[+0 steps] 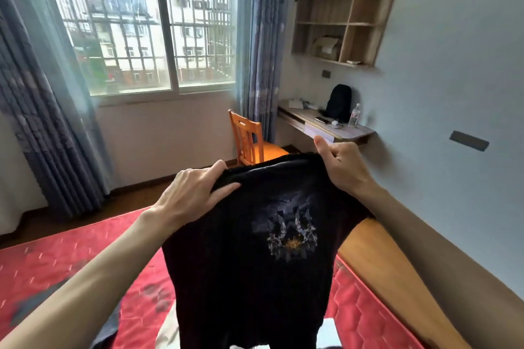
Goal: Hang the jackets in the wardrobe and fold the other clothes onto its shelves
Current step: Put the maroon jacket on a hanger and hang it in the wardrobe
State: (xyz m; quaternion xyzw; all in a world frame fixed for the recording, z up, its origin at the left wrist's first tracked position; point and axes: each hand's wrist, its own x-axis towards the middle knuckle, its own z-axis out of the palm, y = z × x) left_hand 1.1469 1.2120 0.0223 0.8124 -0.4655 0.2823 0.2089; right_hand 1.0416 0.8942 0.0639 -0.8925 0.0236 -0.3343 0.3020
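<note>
Both hands hold 1 black printed T-shirt [255, 249] up by its top edge, above the red mattress [56, 258]. The left hand [192, 193] grasps the edge at the garment's 10 o'clock corner, thumb in front and fingers over the top. The right hand [344, 164] is clenched on the edge at the 1 o'clock corner, thumb raised. Held by 2 spread points, the cloth hangs flat with the print facing the wearer, which probably serves to straighten it for folding; a T-shirt would go on a shelf, not a hanger. The wardrobe is not in view.

The mattress is quilted. More clothes lie on it at 6 o'clock, partly hidden by the shirt. A wooden bed edge [382, 263] runs along the mattress at 4 o'clock.

Room: a barred window [141, 31] with blue curtains [255, 51] at 11 o'clock, an orange wooden chair [249, 139] at 12 o'clock, and at 1 o'clock a wall-mounted desk [340, 129] carrying a black backpack [338, 102] and 1 water bottle [355, 115], below an open wall shelf [346, 20].
</note>
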